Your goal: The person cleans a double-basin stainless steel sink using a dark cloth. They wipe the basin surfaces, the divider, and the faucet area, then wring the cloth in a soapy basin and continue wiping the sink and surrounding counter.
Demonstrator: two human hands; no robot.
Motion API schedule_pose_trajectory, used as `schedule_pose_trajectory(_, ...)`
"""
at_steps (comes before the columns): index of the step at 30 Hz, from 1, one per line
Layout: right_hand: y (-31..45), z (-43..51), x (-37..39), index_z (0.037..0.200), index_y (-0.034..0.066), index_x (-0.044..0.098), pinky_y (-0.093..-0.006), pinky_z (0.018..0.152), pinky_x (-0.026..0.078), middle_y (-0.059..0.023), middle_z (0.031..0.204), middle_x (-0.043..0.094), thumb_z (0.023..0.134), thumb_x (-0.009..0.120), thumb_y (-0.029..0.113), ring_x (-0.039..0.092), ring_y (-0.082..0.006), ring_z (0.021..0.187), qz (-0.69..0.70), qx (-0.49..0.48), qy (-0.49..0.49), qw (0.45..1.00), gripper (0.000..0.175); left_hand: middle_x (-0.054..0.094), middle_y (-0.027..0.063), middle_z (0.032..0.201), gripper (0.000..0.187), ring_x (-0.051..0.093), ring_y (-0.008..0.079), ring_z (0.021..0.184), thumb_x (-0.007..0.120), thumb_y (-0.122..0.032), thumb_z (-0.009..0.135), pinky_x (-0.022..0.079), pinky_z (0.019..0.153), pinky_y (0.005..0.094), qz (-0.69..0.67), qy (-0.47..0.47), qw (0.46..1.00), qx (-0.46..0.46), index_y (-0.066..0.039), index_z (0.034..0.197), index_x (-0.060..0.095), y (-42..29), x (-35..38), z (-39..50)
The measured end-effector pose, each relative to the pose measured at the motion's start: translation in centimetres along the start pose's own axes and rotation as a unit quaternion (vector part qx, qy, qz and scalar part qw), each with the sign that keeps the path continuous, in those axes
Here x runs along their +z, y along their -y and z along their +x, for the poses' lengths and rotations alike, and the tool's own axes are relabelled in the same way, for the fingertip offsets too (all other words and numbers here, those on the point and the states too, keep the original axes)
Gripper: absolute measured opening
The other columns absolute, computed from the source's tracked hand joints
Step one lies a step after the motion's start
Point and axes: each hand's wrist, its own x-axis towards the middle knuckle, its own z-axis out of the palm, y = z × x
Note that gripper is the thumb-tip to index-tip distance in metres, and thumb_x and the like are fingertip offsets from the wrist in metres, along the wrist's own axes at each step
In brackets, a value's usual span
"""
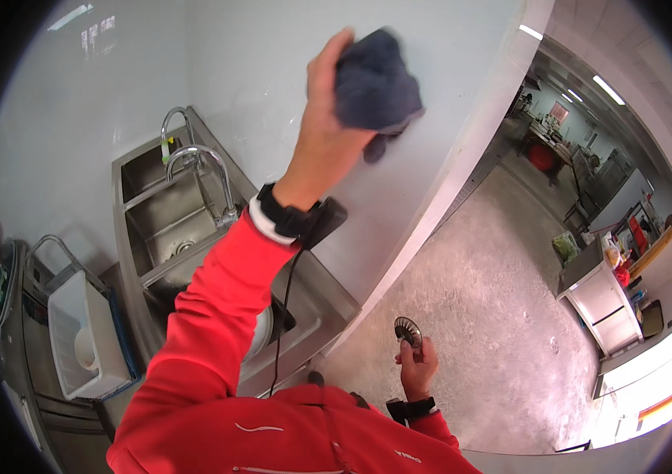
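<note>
My left hand (333, 127) is raised against the glossy white wall panel (241, 65), shut on a bunched dark blue-grey cloth (377, 83). The cloth is slightly blurred and lies at or very near the panel, so contact cannot be told for sure. Lower down and to the right, my right hand (419, 367) pinches a small round metal sink strainer (408, 332) by its middle, above the floor. Both wrists wear black bands, and a black cable hangs from the left one. Left of my raised arm stands the stainless steel sink (134, 237) with a chrome faucet (217, 160).
A white plastic bin (66, 338) holding a bowl stands left of the sink. A plate (262, 335) lies at the sink's near end, partly behind my sleeve. The wall edge (430, 207) borders a concrete floor (490, 296). A steel cabinet (602, 302) stands at the right.
</note>
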Motion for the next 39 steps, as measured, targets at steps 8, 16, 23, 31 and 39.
schedule_pose_trajectory(8, -1.4, -1.2, -0.2, 0.093, 0.0037, 0.060, -0.0235, 0.053, 0.051, -0.0012, 0.075, 0.064, 0.095, 0.069, 0.005, 0.062, -0.0077, 0.059, -0.009, 0.036, -0.030, 0.999, 0.009, 0.048, 0.0142, 0.140, 0.060, 0.035, 0.0474, 0.137, 0.083, -0.016, 0.058, 0.026, 0.111, 0.0639, 0.298, 0.098, 0.932, 0.179, -0.017, 0.115, 0.066, 7.6, 2.5, -13.9)
schedule_pose_trajectory(16, -1.8, -0.6, -0.2, 0.088, 0.0026, 0.056, -0.0257, 0.052, 0.051, -0.0031, 0.073, 0.064, 0.094, 0.070, 0.006, 0.064, -0.0106, 0.057, -0.083, 0.028, 0.006, 0.996, 0.015, 0.051, 0.0129, 0.124, 0.054, 0.044, 0.0388, 0.116, 0.062, 0.007, 0.059, 0.039, 0.100, 0.0510, 0.275, 0.212, 0.930, -0.117, -0.010, 0.110, 0.063, 9.6, -3.4, -32.8)
schedule_pose_trajectory(23, -1.3, 0.4, 1.7, 0.091, 0.0024, 0.057, -0.0260, 0.052, 0.053, -0.0036, 0.074, 0.065, 0.095, 0.069, 0.006, 0.064, -0.0109, 0.058, -0.057, 0.074, 0.048, 0.994, 0.013, 0.052, 0.0167, 0.131, 0.063, 0.048, 0.0384, 0.126, 0.079, -0.007, 0.075, 0.037, 0.108, 0.0463, 0.192, 0.001, 0.981, -0.042, -0.005, 0.132, 0.052, 9.3, -3.5, -16.6)
schedule_pose_trajectory(31, -1.3, 3.6, 1.6, 0.092, 0.0027, 0.056, -0.0259, 0.052, 0.053, -0.0048, 0.076, 0.065, 0.094, 0.067, 0.004, 0.064, -0.0109, 0.057, -0.045, 0.029, 0.060, 0.997, 0.012, 0.044, 0.0222, 0.148, 0.065, 0.040, 0.0383, 0.140, 0.075, -0.012, 0.085, 0.031, 0.118, 0.0440, 0.292, -0.113, 0.940, 0.137, -0.005, 0.144, 0.049, 13.1, -7.0, 2.3)
schedule_pose_trajectory(39, -1.6, 4.2, -0.8, 0.088, 0.0025, 0.055, -0.0261, 0.051, 0.052, -0.0041, 0.074, 0.063, 0.094, 0.068, 0.004, 0.062, -0.0103, 0.056, -0.109, 0.007, 0.081, 0.991, 0.014, 0.055, 0.0157, 0.118, 0.046, 0.050, 0.0338, 0.120, 0.052, -0.004, 0.095, 0.044, 0.103, 0.0422, 0.205, -0.294, 0.904, -0.231, -0.007, 0.140, 0.048, 30.5, -19.5, -13.3)
